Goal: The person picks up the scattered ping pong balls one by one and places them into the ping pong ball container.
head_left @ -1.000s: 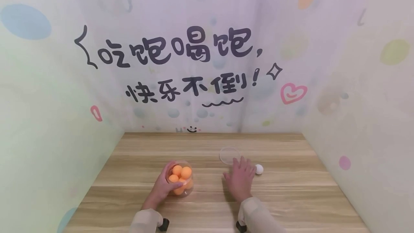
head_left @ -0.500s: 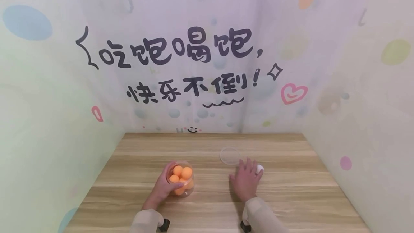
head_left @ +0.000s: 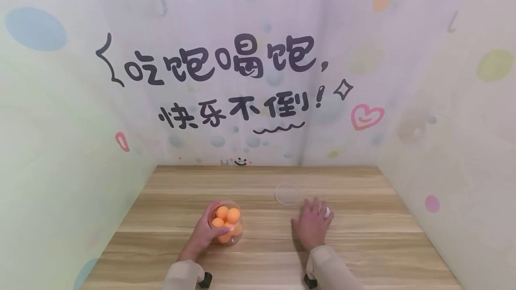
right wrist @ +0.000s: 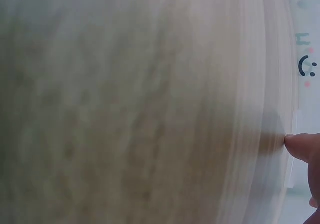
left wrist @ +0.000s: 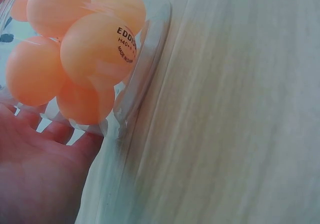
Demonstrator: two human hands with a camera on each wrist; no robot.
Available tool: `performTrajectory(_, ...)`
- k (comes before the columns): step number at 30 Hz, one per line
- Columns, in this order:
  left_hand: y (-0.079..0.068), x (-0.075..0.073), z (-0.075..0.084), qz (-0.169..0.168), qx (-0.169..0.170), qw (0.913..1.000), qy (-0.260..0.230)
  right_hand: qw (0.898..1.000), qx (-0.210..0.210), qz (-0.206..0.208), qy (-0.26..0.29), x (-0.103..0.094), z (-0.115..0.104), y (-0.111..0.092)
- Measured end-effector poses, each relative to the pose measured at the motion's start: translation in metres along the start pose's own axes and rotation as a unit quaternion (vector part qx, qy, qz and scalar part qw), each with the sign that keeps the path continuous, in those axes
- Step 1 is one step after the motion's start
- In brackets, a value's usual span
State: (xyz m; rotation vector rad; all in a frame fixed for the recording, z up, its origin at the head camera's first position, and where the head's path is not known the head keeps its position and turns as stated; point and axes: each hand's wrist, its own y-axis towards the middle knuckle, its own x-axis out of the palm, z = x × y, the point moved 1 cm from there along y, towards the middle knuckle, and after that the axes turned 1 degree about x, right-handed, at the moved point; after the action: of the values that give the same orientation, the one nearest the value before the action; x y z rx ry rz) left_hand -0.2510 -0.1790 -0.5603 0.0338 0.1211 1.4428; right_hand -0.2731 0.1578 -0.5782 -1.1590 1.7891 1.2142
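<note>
In the head view, my left hand (head_left: 203,229) holds a clear plastic jar (head_left: 238,238) around its side, thumb across the front. Several orange ping-pong balls (head_left: 229,223) fill it. The left wrist view shows the jar wall close to the palm (left wrist: 40,179), and one ball (left wrist: 97,49) bears printed letters. To the right, my right hand (head_left: 312,225) lies low over the table with its fingers spread. A white ball (head_left: 327,212) is partly hidden under those fingers; whether they touch it I cannot tell. Only a fingertip (right wrist: 297,145) and some hand edge enter the right wrist view.
A clear round lid (head_left: 287,194) lies flat on the wood-grain table (head_left: 258,263), just beyond the right hand and to its left. Light printed walls rise at the table's back (head_left: 258,147) and at both sides.
My right hand has shifted right, away from the lid and over the white ball, which its fingers now largely cover. The left hand and jar stay in place.
</note>
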Motion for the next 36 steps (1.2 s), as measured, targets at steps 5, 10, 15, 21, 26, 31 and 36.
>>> performTrajectory(5, 0.0, 0.001, 0.001, 0.0, 0.0, 1.0, 0.001, 1.0, 0.004, 0.004, -0.006, -0.002, 0.005, 0.001)
performTrajectory(10, 0.0, 0.001, 0.001, 0.001, -0.01, 0.9999, -0.01, 1.0, 0.016, 0.007, 0.0, -0.004, 0.009, 0.002)
performTrajectory(15, 0.0, 0.001, 0.001, -0.002, -0.008, 0.9999, -0.012, 0.999, 0.028, 0.013, 0.009, -0.004, 0.012, 0.003)
performTrajectory(21, 0.0, 0.001, 0.001, -0.001, -0.007, 0.9999, -0.009, 0.999, 0.04, 0.006, 0.032, -0.002, 0.014, 0.002)
performTrajectory(26, 0.0, 0.001, 0.0, -0.002, -0.004, 0.9999, -0.013, 0.996, 0.062, -0.036, 0.046, -0.006, 0.012, 0.001)
performTrajectory(31, 0.002, 0.001, -0.002, -0.002, 0.0, 0.9997, -0.023, 0.995, 0.067, -0.054, 0.048, -0.009, 0.008, 0.0)
performTrajectory(36, 0.001, 0.0, -0.001, -0.008, 0.005, 0.9995, -0.03, 0.996, 0.058, -0.046, 0.051, -0.008, 0.008, -0.001)
